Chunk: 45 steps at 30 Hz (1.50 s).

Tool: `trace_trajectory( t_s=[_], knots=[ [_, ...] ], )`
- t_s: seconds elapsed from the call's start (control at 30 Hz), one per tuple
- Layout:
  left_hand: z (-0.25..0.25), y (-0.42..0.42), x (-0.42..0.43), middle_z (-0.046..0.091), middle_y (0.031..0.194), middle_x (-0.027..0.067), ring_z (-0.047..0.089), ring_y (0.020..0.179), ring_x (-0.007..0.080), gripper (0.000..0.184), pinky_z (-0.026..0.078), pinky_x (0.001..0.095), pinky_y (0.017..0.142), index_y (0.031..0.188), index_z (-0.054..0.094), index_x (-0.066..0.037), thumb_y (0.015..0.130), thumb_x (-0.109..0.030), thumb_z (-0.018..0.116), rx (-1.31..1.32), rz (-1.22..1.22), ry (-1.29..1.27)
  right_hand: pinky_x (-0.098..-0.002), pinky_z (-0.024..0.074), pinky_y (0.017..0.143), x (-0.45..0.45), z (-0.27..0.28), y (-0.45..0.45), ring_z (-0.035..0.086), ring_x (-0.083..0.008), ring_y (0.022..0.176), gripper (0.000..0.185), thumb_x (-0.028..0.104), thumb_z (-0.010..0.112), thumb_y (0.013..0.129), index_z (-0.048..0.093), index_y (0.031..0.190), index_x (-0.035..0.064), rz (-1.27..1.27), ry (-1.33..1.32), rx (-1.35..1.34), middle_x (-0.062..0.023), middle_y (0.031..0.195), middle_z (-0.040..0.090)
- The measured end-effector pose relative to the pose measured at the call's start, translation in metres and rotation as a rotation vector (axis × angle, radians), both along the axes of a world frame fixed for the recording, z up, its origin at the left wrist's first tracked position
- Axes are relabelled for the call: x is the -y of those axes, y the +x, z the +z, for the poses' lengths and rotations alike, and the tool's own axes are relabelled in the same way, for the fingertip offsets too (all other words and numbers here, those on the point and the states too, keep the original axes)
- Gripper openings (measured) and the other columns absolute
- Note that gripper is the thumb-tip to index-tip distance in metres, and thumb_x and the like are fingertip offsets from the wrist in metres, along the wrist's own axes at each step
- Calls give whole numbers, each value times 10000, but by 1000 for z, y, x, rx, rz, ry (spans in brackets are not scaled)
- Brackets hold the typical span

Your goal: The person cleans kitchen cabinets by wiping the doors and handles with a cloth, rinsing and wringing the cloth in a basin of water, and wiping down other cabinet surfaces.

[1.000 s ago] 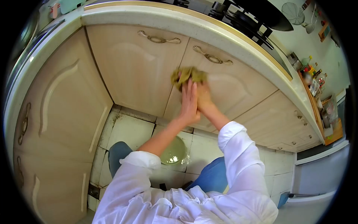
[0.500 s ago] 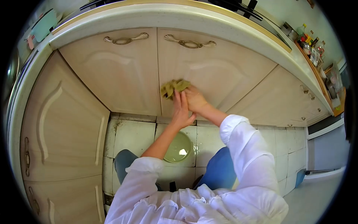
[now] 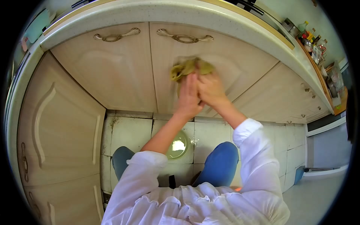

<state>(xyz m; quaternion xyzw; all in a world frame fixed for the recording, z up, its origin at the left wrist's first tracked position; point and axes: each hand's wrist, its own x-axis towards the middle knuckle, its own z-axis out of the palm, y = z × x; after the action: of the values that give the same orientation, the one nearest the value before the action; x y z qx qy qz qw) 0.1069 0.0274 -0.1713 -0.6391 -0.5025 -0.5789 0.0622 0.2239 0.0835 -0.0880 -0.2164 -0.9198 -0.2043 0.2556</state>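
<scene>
A crumpled olive-yellow cleaning cloth (image 3: pixel 186 69) is pressed against the pale wood-look cabinet door (image 3: pixel 243 48), below its ornate metal handle (image 3: pixel 185 38). My right hand (image 3: pixel 212 89) is closed on the cloth's lower right part, its fingers smeared by motion. Close beside it, my left hand (image 3: pixel 189 98) has its fingers together and pressed on the cloth's lower edge. The two hands touch near the thumbs. Below them, a round pale green basin (image 3: pixel 184 147) stands on the floor, partly hidden by my left forearm; light glints off the liquid inside.
My knees (image 3: pixel 219 165) are bent on either side of the basin. Above the doors runs the countertop edge (image 3: pixel 180 14). Bottles (image 3: pixel 321 45) and kitchenware stand at the right end. More cabinet doors (image 3: pixel 62 123) close off the left side. White floor tiles (image 3: pixel 131 135) lie below.
Both hands and the cloth have moved up and to the right across the door, away from the seam. The cloth looks more spread out. The view has shifted slightly.
</scene>
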Motion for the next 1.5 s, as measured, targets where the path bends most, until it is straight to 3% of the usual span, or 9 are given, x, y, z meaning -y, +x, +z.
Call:
trace_trajectory(
  t_s=[0.13,0.37,0.53,0.63,0.87,1.07,1.2,1.37,1.5],
  knots=[
    [17,4,-10,355,1409,237,439,1168,462,924,383,503,977,1437,239,-4,644,-50,712,-101,-54,116,-446,402,938,11,7,-11,542,-257,1100,386,178,559,744,605,1103,45,-40,113,-147,-116,1250,551],
    [27,11,-3,342,1391,272,388,1230,467,1006,345,531,1015,1452,172,-17,614,-36,728,-32,-46,107,-454,407,911,5,14,-4,480,-288,1227,352,157,561,729,628,1060,57,-78,-32,6,-113,1209,578],
    [25,12,-13,287,1478,160,397,1267,369,926,362,528,1009,1437,247,-27,639,-87,713,-195,-100,53,-459,374,946,12,10,6,486,-282,1223,370,156,568,722,636,1076,74,-106,109,-190,-114,1204,579],
    [0,-3,-2,320,1440,237,346,1292,455,1000,336,510,1038,1445,217,-12,596,-65,742,-88,-35,64,-483,347,975,15,1,-13,480,-294,1228,395,178,571,731,632,1104,64,-67,38,-196,-105,1201,583],
    [28,26,-14,330,1432,227,339,1290,452,1040,305,514,1057,1450,227,-42,565,-89,771,-170,77,49,-517,305,1025,-14,-8,21,460,-317,1225,435,209,555,770,599,1179,68,-82,-46,-176,-115,1253,556],
    [23,82,-23,449,1367,138,454,1186,374,729,366,458,1014,1402,393,-132,714,-107,630,-434,-286,-205,-540,308,1019,8,-48,79,429,-385,1233,449,166,582,761,581,1195,49,-286,-106,-446,-175,1264,529],
    [27,42,-33,447,1363,146,476,1146,382,776,375,456,999,1408,376,-126,685,-100,659,-614,-321,-128,-539,349,975,2,-43,51,442,-416,1204,473,132,609,749,557,1197,-8,-185,-218,-522,-224,1230,523],
    [34,61,-17,449,1384,109,529,1068,357,857,406,475,958,1414,364,-129,626,-90,699,-466,-159,-166,-516,361,978,8,-29,62,435,-414,1209,443,128,579,775,545,1178,-53,-74,-140,-566,-222,1230,520],
    [31,68,-27,430,1389,129,513,1097,378,877,390,492,974,1417,344,-104,617,-88,705,-465,-287,-106,-515,357,985,12,-23,73,431,-411,1218,428,132,568,791,546,1175,-57,-170,-111,-561,-215,1243,516]
  ],
)
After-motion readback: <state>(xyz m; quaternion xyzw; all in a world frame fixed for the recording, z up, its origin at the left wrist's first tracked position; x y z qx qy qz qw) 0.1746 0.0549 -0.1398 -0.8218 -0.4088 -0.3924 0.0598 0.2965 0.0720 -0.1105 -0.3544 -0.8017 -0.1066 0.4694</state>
